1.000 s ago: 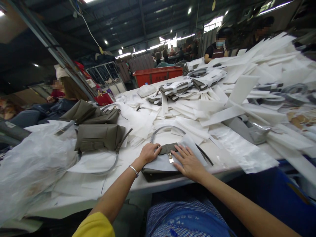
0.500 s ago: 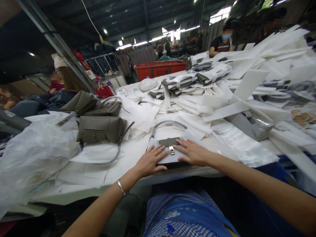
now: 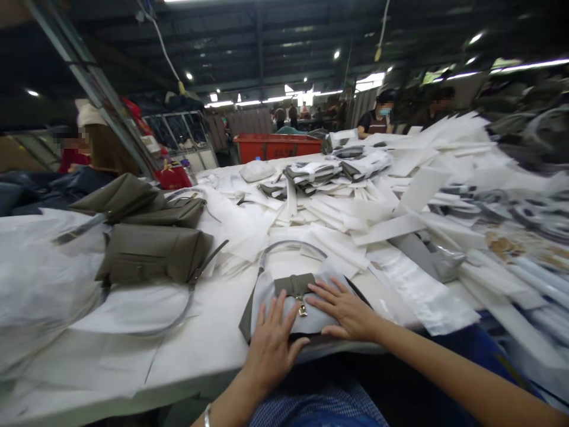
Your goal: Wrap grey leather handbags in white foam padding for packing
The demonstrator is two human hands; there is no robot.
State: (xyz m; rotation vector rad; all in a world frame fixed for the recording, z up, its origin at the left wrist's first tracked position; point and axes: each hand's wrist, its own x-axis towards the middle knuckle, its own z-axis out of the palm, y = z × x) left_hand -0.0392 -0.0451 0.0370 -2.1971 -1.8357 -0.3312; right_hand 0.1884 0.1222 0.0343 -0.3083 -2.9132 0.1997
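Observation:
A handbag (image 3: pixel 261 314) lies at the table's front edge, its front covered by a pale sheet. Its grey-green flap (image 3: pixel 294 284) shows above the sheet, with a gold-coloured clasp (image 3: pixel 303 309) hanging from it. The wrapped handle (image 3: pixel 291 243) arches away over the table. My left hand (image 3: pixel 275 344) rests on the lower left of the bag, fingers spread. On the bag's right side lies my right hand (image 3: pixel 344 308), flat, with its fingertips close to the flap and clasp. Neither hand grips anything.
Several olive-grey bags (image 3: pixel 153 252) sit to the left beside crumpled white plastic (image 3: pixel 48 261). White paper strips (image 3: pixel 338 207) and wrapped bag parts (image 3: pixel 311 173) are heaped across the table. A red bin (image 3: pixel 275 147) stands beyond. A masked person (image 3: pixel 376 121) is at the far right.
The view has tilted up and shifted, so the bag sits lower in the picture and more of its left side shows. Both hands stay spread on it; the left now lies lower on the bag.

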